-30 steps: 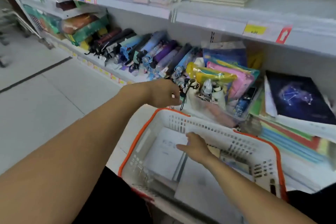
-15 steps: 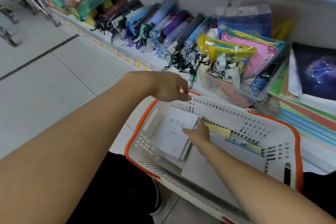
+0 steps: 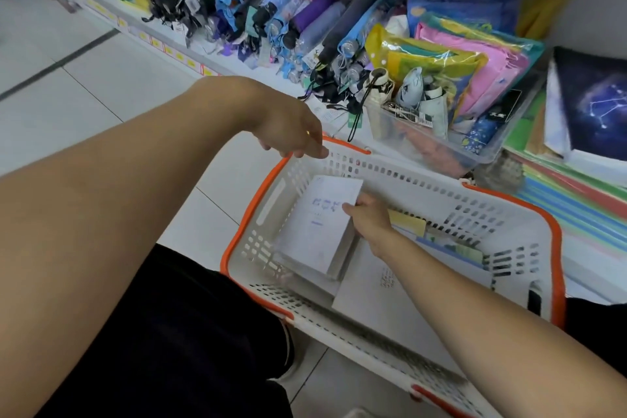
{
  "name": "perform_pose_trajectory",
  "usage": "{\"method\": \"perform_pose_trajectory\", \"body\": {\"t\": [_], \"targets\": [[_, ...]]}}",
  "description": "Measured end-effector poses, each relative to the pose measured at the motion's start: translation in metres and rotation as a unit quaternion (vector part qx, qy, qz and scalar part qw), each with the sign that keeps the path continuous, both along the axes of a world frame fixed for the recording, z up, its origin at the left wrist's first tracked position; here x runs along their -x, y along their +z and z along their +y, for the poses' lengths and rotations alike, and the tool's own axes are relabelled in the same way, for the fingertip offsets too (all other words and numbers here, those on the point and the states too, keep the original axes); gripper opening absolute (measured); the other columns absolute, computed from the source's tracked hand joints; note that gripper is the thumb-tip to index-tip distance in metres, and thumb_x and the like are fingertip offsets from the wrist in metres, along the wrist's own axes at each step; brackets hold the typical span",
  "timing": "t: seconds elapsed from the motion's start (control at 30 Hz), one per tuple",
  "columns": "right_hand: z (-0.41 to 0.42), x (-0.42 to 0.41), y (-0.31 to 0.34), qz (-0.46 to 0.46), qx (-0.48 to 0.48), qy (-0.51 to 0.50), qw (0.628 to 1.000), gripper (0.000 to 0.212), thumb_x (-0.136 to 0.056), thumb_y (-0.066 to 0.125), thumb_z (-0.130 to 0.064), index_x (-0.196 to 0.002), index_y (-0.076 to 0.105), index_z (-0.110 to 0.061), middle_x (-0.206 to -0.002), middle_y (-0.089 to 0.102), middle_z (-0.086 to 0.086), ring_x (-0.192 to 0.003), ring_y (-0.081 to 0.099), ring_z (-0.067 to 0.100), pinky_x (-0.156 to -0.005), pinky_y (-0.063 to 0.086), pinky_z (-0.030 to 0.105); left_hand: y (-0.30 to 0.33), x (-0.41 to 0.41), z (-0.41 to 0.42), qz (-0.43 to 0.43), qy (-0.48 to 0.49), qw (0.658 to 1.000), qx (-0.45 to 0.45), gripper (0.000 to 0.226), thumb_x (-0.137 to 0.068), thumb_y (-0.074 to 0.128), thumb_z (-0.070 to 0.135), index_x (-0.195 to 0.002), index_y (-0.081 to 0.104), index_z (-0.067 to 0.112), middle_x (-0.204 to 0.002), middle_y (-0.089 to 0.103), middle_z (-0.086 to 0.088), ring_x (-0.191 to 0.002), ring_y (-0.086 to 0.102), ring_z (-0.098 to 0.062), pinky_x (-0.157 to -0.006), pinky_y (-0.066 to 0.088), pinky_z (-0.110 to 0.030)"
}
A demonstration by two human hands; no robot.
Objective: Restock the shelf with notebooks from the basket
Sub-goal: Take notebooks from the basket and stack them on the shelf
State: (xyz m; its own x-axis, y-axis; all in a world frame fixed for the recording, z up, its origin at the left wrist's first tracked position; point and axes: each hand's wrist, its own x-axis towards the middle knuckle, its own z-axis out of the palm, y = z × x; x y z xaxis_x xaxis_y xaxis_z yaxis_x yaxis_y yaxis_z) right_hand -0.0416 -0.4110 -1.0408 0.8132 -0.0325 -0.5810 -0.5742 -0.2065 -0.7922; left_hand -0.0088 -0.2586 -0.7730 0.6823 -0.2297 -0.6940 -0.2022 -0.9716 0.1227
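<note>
A white basket with an orange rim (image 3: 556, 248) sits in front of me at the low shelf. Inside it my right hand (image 3: 368, 219) grips the right edge of a stack of white notebooks (image 3: 317, 227), whose far end is tipped up. A larger white notebook (image 3: 383, 295) lies flat beneath my forearm. My left hand (image 3: 291, 132) hovers at the basket's far left rim with its fingers curled downward; whether it touches the rim I cannot tell.
Folded umbrellas (image 3: 305, 17) line the bottom shelf behind the basket. A clear bin (image 3: 451, 149) with small items and colourful pouches (image 3: 468, 58) stands beside them. A dark constellation notebook (image 3: 597, 102) tops a stack at the right. White floor tiles (image 3: 84, 88) lie left.
The view has tilted down toward the basket. My right hand went from resting flat on the notebooks to gripping the white stack and raising its far end.
</note>
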Motion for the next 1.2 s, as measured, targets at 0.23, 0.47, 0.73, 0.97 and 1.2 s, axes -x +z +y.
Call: {"method": "perform_pose_trajectory", "body": {"t": [0.23,0.47,0.73,0.97,1.2], "targets": [[-0.018,-0.024,0.084,-0.039,-0.292,-0.065,0.954,0.009,-0.100,0.054,-0.011,-0.098,0.062,-0.015,-0.095,0.072,0.009,-0.077,0.067,0.025,-0.060,0.054,0.034,-0.002,-0.007,0.013,-0.023,0.075,0.997,-0.002,0.064,-0.088,0.050,0.065,-0.137,0.048,0.025,-0.125,0.056,0.002,-0.090,0.057,-0.012,-0.072,0.048,-0.027],[-0.029,-0.045,0.141,-0.126,-0.525,-0.093,0.837,0.020,-0.101,0.053,-0.017,-0.119,0.062,-0.017,-0.115,0.073,0.007,-0.102,0.072,0.021,-0.091,0.058,0.041,0.008,-0.006,0.026,0.078,0.304,0.905,0.288,0.062,-0.070,0.071,0.059,-0.122,0.064,0.026,-0.119,0.071,0.001,-0.105,0.069,-0.025,-0.085,0.059,-0.042],[0.001,-0.012,0.054,-0.046,0.024,-0.068,0.996,0.035,-0.089,0.069,-0.042,-0.074,0.060,-0.012,-0.061,0.060,0.004,-0.047,0.058,0.019,-0.054,0.057,0.038,0.018,-0.014,0.018,-0.083,0.332,0.917,0.204,0.029,-0.093,0.065,0.020,-0.120,0.058,0.009,-0.111,0.069,-0.010,-0.093,0.069,-0.028,-0.079,0.057,-0.041],[0.010,0.028,-0.013,0.030,0.159,-0.007,0.987,0.070,-0.068,0.089,-0.028,-0.115,0.039,-0.013,-0.113,0.062,0.008,-0.100,0.065,0.033,-0.075,0.055,0.039,0.015,-0.016,0.029,-0.092,0.333,0.926,0.153,0.039,-0.092,0.066,0.024,-0.125,0.052,0.010,-0.098,0.065,-0.007,-0.083,0.066,-0.027,-0.068,0.054,-0.038],[0.014,0.027,-0.005,-0.017,0.069,-0.094,0.993,0.017,-0.079,0.077,-0.009,-0.090,0.066,-0.015,-0.105,0.074,0.009,-0.091,0.069,0.025,-0.081,0.057,0.038,0.012,-0.015,0.032,-0.123,0.320,0.931,0.127,0.040,-0.093,0.064,0.022,-0.127,0.051,0.006,-0.111,0.063,-0.015,-0.093,0.066,-0.035,-0.081,0.057,-0.045]]}}
